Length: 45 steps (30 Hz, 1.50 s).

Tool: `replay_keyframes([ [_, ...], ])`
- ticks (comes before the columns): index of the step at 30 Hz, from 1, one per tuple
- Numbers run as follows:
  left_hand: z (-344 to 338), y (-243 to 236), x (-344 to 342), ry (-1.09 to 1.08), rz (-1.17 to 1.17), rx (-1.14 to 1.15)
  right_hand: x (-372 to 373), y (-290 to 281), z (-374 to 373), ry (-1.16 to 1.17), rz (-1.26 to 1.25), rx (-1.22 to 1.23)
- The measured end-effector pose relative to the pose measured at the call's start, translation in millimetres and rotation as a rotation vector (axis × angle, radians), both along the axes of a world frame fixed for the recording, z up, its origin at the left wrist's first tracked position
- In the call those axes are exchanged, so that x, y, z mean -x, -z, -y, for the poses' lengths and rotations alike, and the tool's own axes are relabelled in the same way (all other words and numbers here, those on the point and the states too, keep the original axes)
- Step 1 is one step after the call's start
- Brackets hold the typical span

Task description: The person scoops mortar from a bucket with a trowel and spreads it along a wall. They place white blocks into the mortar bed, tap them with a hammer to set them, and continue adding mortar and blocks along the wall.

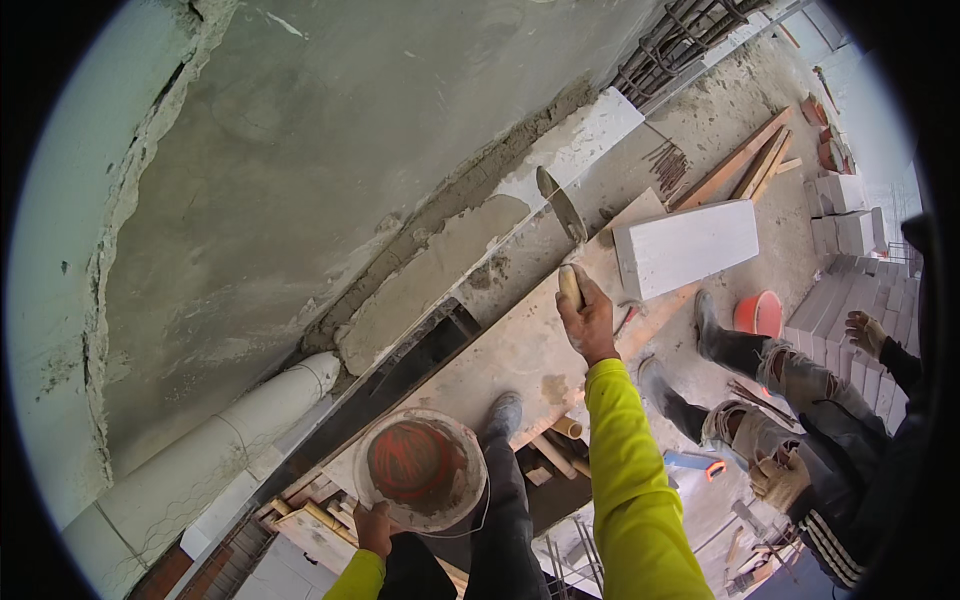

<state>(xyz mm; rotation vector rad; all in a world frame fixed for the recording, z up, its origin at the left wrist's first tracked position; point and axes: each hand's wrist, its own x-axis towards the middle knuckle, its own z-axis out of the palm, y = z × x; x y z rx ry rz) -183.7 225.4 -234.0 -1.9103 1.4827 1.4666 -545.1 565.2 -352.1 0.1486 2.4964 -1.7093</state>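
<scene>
My left hand (373,525) grips the rim of a mortar-crusted bucket (464,480) with a red, smeared inside, held over my legs near the lower edge. My right hand (590,320), in a yellow sleeve, is closed round the pale handle of a trowel (558,203), its blade angled up beside a white block ledge (570,140) partly coated in grey mortar. A loose white block (688,245) lies on the plank platform (510,365) just beyond my right hand, with a small red-handled tool (628,316) nearby.
A co-worker's legs (790,385) and gloved hands (780,475) are at the right, near an orange bucket (758,315) and stacked blocks (840,330). Timber (740,160), rebar (670,45), a saw (690,462) and a long white pipe (240,435) lie around. A dark gap (410,355) runs along the platform's wall side.
</scene>
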Motion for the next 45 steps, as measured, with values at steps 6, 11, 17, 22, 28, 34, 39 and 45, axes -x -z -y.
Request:
replay_keyframes([
  [6,-3,20,-33,-0.072,0.068,0.015,-23,79,10,-0.168,-0.224,-0.479],
  [11,-14,18,-30,-0.132,-0.089,-0.034,-23,65,-1,-0.106,-0.23,-0.438],
  [17,-21,25,-18,-0.144,-0.03,-0.028,-3,67,20,-0.334,0.022,-0.413],
  [22,-22,16,-17,-0.163,-0.06,-0.044,-15,68,12,-0.086,-0.126,-0.327],
  [28,-31,30,-16,-0.208,-0.097,0.013,28,129,-15,-0.09,-0.065,-0.442],
  [34,-41,15,6,-0.125,-0.101,-0.044,-149,42,-40,-0.104,0.113,-0.419],
  [39,-52,-2,44,0.072,-0.304,-0.041,-219,-132,-52,-0.384,0.363,-0.059],
  [45,-64,-77,103,0.561,-0.496,0.007,-214,-247,-19,-0.772,0.022,-0.638],
])
